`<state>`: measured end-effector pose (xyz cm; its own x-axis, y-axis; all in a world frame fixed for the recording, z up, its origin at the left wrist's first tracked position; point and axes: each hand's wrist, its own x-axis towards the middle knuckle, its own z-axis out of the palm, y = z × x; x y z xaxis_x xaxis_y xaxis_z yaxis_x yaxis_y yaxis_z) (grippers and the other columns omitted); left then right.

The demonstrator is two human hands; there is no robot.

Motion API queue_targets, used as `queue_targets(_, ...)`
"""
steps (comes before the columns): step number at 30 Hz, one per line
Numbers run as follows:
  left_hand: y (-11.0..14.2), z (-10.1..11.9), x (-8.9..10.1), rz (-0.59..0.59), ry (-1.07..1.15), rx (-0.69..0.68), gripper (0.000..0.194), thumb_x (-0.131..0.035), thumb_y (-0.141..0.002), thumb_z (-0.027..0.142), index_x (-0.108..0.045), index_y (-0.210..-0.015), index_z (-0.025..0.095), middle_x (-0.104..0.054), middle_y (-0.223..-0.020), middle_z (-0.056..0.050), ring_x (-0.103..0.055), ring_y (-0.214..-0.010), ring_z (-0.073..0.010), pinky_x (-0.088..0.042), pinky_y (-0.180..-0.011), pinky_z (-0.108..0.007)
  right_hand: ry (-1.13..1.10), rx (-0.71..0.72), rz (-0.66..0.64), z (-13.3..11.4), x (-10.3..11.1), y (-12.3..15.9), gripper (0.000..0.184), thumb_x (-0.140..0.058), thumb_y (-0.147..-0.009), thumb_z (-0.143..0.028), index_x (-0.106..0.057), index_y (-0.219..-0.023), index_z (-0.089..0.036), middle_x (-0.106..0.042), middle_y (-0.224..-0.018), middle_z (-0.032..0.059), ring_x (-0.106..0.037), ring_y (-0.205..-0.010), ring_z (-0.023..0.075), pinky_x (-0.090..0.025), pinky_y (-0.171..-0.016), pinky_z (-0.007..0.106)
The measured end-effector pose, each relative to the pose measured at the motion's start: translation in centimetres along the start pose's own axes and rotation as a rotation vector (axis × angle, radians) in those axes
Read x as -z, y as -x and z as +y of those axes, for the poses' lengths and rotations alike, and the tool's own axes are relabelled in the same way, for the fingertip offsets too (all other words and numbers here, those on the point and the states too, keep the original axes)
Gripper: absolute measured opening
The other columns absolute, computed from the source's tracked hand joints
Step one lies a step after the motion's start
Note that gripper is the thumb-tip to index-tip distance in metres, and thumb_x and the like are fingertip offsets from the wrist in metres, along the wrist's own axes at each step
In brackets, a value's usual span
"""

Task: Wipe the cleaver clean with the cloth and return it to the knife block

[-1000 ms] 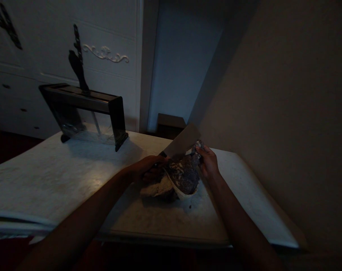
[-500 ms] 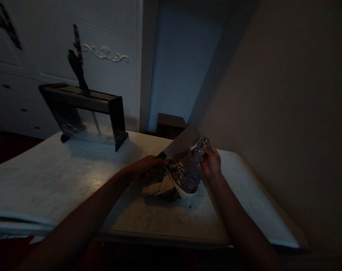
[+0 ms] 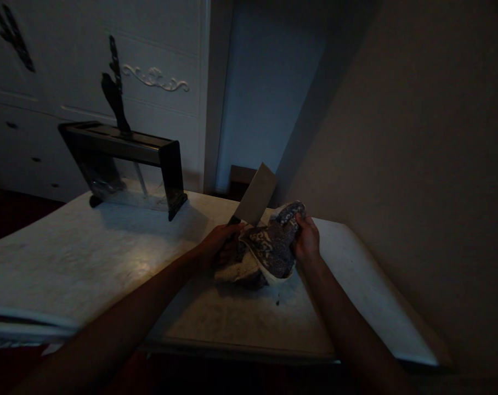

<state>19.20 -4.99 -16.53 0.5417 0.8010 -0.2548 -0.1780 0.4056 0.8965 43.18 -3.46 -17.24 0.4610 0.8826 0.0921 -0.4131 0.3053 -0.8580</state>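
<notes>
Cloth (image 3: 279, 247) gathered at a cleaver's (image 3: 255, 195) blade

The right hand's (image 3: 307, 240) thumb and fingers pinch the cloth's upper edge; the left hand's (image 3: 222, 241) fingers curl round the cleaver's handle, though shadow hides some of them. The step in hand looks like working cloth against steel, and the next move calls for a firm handle grip and fingertips clear of the edge. The cleaver slants up over the tabletop (image 3: 109, 258), its broad, dull-grey blade mostly bare, the lower part behind the cloth. That cloth is dark and pale-patterned, bunched, with a cream underside (the dimness blurs its folds). Beyond, leftward, stands a knife block (image 3: 128, 145).
</notes>
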Motion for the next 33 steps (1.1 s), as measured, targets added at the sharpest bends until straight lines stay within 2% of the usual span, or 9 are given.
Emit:
queue_targets(3, 0.0, 0.0, -0.2, -0.011, 0.082, -0.027, 0.043, -0.060, -0.082, 0.055, -0.042, -0.065, 0.021, -0.032, -0.042, 0.009, -0.027, -0.029, -0.0065, -0.021, -0.027, -0.018, 0.066, -0.002, -0.039, -0.2, -0.9, 1.0, 0.034, -0.079, -0.060, -0.032, -0.067, -0.090, -0.022, -0.072, -0.080, -0.0031, -0.065, -0.069, 0.0160, -0.054, -0.071, 0.032)
queue_targets(8, 0.1, -0.1, -0.4, -0.014, 0.171, -0.074, 0.045, -0.057, -0.085, 0.060, -0.042, -0.068, 0.021, -0.034, -0.044, 0.009, -0.030, -0.030, -0.0068, -0.027, -0.029, -0.018, 0.193, -0.065, -0.208, -0.3, -2.0, 2.4, 0.040, -0.081, -0.060, -0.034, -0.070, -0.096, -0.023, -0.075, -0.089, -0.0001, -0.068, -0.075, 0.0195, -0.054, -0.071, 0.032)
queue_targets(13, -0.3, -0.3, -0.5, 0.067, 0.159, -0.155, 0.054, -0.060, -0.076, 0.071, -0.042, -0.070, 0.021, -0.036, -0.044, 0.010, -0.031, -0.030, -0.0062, -0.028, -0.029, -0.018, 0.258, -0.125, -0.312, 0.0, -2.2, 3.0, 0.043, -0.083, -0.057, -0.039, -0.070, -0.095, -0.023, -0.075, -0.082, -0.0004, -0.066, -0.069, 0.0196, -0.052, -0.067, 0.031)
queue_targets(17, -0.5, -0.5, -0.5, 0.145, 0.091, -0.260, 0.059, -0.065, -0.068, 0.075, -0.040, -0.069, 0.021, -0.038, -0.047, 0.010, -0.031, -0.031, -0.0052, -0.025, -0.029, -0.017, 0.430, -0.009, -0.327, 0.5, -2.1, 2.9, 0.036, -0.078, -0.065, -0.047, -0.069, -0.091, -0.023, -0.071, -0.078, -0.0019, -0.061, -0.069, 0.0184, -0.048, -0.066, 0.029)
queue_targets(20, -0.6, -0.6, -0.5, 0.164, 0.028, -0.328, 0.058, -0.058, -0.072, 0.076, -0.042, -0.068, 0.020, -0.038, -0.047, 0.008, -0.032, -0.031, -0.0054, -0.023, -0.029, -0.018, 0.624, 0.128, -0.332, 0.8, -2.0, 2.9, 0.031, -0.070, -0.074, -0.049, -0.067, -0.087, -0.022, -0.066, -0.077, -0.0019, -0.057, -0.071, 0.0178, -0.044, -0.066, 0.029)
queue_targets(24, -0.6, -1.0, -0.6, 0.164, -0.034, -0.409, 0.051, -0.048, -0.081, 0.068, -0.044, -0.065, 0.019, -0.039, -0.048, 0.006, -0.032, -0.034, -0.0054, -0.020, -0.033, -0.019, 0.787, 0.292, -0.245, 0.2, -2.0, 3.3, 0.025, -0.063, -0.080, -0.045, -0.062, -0.083, -0.021, -0.059, -0.073, -0.0029, -0.052, -0.069, 0.0164, -0.041, -0.065, 0.028)
queue_targets(27, -0.4, -1.4, -0.8, 0.177, -0.133, -0.507, 0.040, -0.047, -0.085, 0.056, -0.045, -0.069, 0.019, -0.041, -0.052, 0.006, -0.034, -0.039, -0.0060, -0.024, -0.036, -0.019, 0.821, 0.467, -0.111, -1.1, -2.0, 3.5, 0.021, -0.062, -0.082, -0.042, -0.058, -0.082, -0.021, -0.055, -0.070, -0.0042, -0.049, -0.067, 0.0148, -0.038, -0.063, 0.027)
queue_targets(30, -0.2, -1.6, -0.9, 0.193, -0.229, -0.553, 0.033, -0.045, -0.087, 0.050, -0.046, -0.075, 0.019, -0.042, -0.057, 0.006, -0.036, -0.044, -0.0072, -0.027, -0.040, -0.020, 0.739, 0.570, 0.089, -2.3, -1.8, 3.1, 0.022, -0.061, -0.082, -0.042, -0.054, -0.080, -0.022, -0.052, -0.071, -0.0049, -0.048, -0.068, 0.0141, -0.039, -0.065, 0.027)
queue_targets(33, 0.2, -1.7, -1.2, 0.210, -0.310, -0.569, 0.033, -0.045, -0.088, 0.051, -0.047, -0.078, 0.019, -0.043, -0.061, 0.006, -0.037, -0.049, -0.0083, -0.028, -0.044, -0.021, 0.571, 0.529, 0.218, -2.7, -1.6, 2.4, 0.023, -0.063, -0.081, -0.043, -0.057, -0.084, -0.021, -0.057, -0.077, -0.0030, -0.053, -0.072, 0.0152, -0.043, -0.071, 0.030)
